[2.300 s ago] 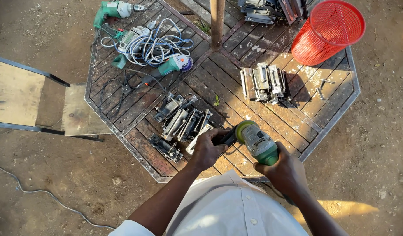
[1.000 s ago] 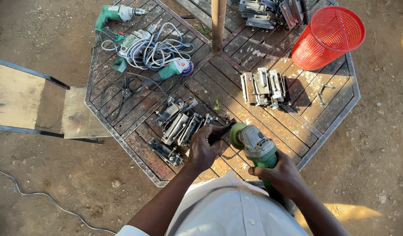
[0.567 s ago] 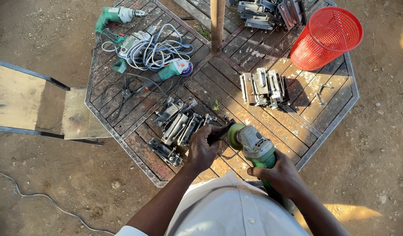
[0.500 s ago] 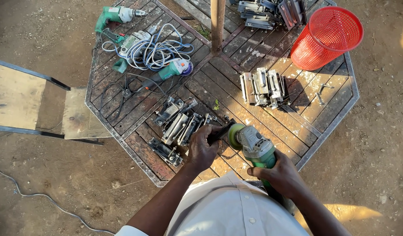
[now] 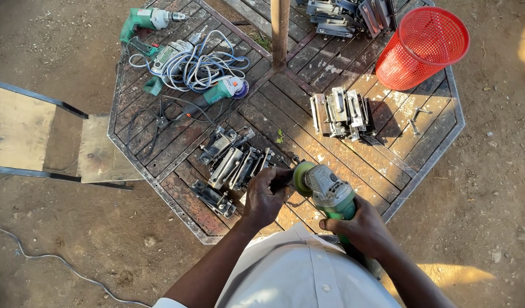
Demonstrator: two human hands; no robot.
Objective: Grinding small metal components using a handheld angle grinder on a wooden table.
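Note:
A green and grey angle grinder (image 5: 326, 193) is held over the near edge of an octagonal wooden table (image 5: 308, 108). My right hand (image 5: 362, 230) grips its green body from below. My left hand (image 5: 265, 197) is closed around a dark tool at the grinder's disc end. Just left of that hand lies a cluster of grey metal parts (image 5: 231, 165).
A red mesh basket (image 5: 422, 48) lies tipped at the back right. Another stack of metal parts (image 5: 339, 114) sits mid-table, more at the far edge (image 5: 345, 14). A green drill (image 5: 145, 20), coiled cables (image 5: 197, 65) and a second grinder (image 5: 220, 91) are at the back left. A wooden bench (image 5: 34, 137) stands left.
The grinder and both hands have shifted slightly away from me and to the right; my left hand stays at the disc end.

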